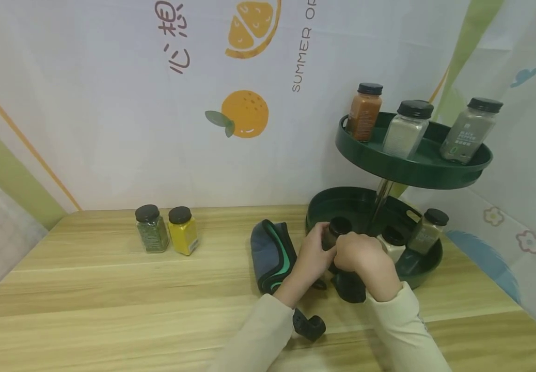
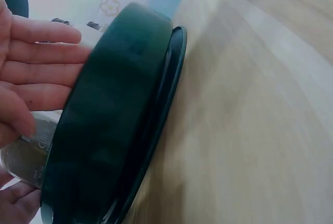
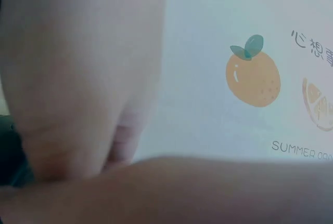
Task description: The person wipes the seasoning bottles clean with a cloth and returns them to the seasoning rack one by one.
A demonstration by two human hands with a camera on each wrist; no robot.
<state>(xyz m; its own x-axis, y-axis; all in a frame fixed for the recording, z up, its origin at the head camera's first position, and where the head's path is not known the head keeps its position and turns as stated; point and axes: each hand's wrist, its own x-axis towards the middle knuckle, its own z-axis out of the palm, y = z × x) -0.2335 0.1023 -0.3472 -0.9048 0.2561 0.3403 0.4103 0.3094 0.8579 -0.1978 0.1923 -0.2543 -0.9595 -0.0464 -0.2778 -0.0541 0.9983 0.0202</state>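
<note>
My left hand (image 1: pixel 311 258) grips a black-lidded spice jar (image 1: pixel 329 239) at the near left of the lower tray of a green two-tier rack (image 1: pixel 337 194). Close against the jar's right side is my right hand (image 1: pixel 363 252), its wrist bent so the fingers point down. In the left wrist view four straight fingers (image 2: pixel 47 72) reach behind the tray wall (image 2: pixel 106 109). Below them a thumb lies on the labelled glass jar (image 2: pixel 26 159), whose lower part the wall hides. The right wrist view holds mostly a blurred hand (image 3: pixel 67 78) before the curtain.
On the lower tray stand a pale jar (image 1: pixel 394 243) and another jar (image 1: pixel 428 232). Several jars, one orange (image 1: pixel 364 116), occupy the upper tray. A green-flake jar (image 1: pixel 153 235) and a yellow jar (image 1: pixel 183 235) stand at left. Folded blue cloth (image 1: pixel 268 253) lies beside my left wrist.
</note>
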